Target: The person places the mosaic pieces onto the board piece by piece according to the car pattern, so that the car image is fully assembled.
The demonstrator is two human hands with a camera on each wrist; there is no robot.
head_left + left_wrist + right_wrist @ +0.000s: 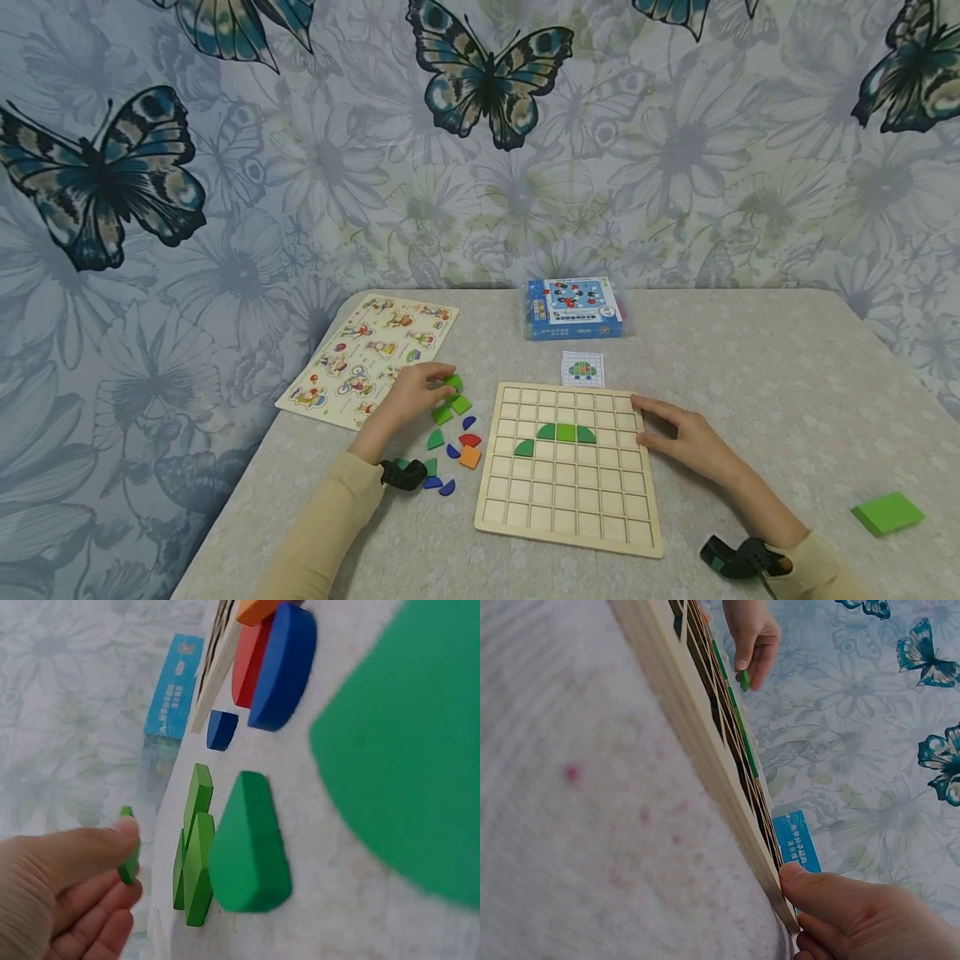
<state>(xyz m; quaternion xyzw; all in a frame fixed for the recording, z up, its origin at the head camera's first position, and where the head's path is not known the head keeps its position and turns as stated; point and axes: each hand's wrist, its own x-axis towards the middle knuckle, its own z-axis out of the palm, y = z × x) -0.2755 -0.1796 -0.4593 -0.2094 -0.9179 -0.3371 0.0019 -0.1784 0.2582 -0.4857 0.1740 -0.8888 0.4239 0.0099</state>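
My left hand [415, 392] pinches a light green square tile [130, 866] between thumb and fingers, above a cluster of light green tiles [199, 862]. My right hand [686, 437] holds the right edge of the wooden grid board [577, 502] near its far corner, thumb against the rim. On the board lie a light green square [566, 432], dark green quarter-circles [586, 434] on both sides of it, and another quarter-circle [527, 448] lower left. Loose blue half-circles [447, 487], a red piece [470, 440], an orange square [470, 457] and dark green pieces [436, 438] lie left of the board.
A small pattern card [582, 369] lies behind the board, with a blue box [576, 308] farther back. At the left rests a picture board [367, 358] with cartoon figures. A green block [888, 514] lies far right. A patterned wall rises behind the table.
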